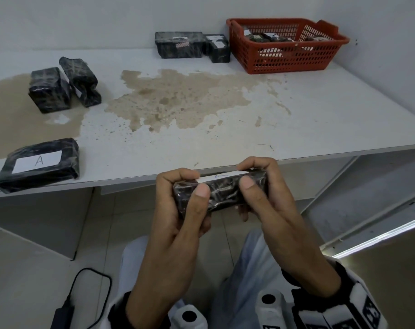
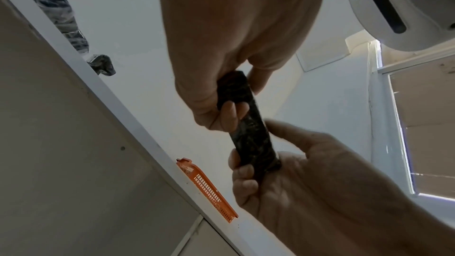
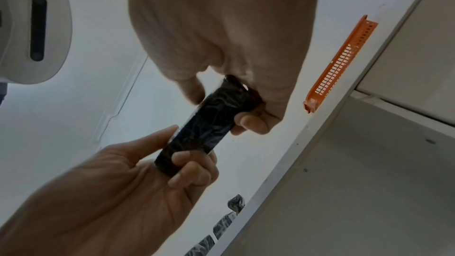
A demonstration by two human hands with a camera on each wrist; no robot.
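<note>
I hold a small package wrapped in black film with both hands, in the air just in front of the table's near edge. A white label strip with a blue mark runs along its top. My left hand grips the left end, thumb on the near face. My right hand grips the right end, thumb on the near face and fingers over the label. In the left wrist view the package spans from my left hand down to my right hand. The right wrist view shows the package between right hand and left hand.
The white table carries brown stains. A black package labelled A lies at front left, two more packages stand behind it, and two sit at the back. A red basket at back right holds several packages. A cable and charger lie on the floor.
</note>
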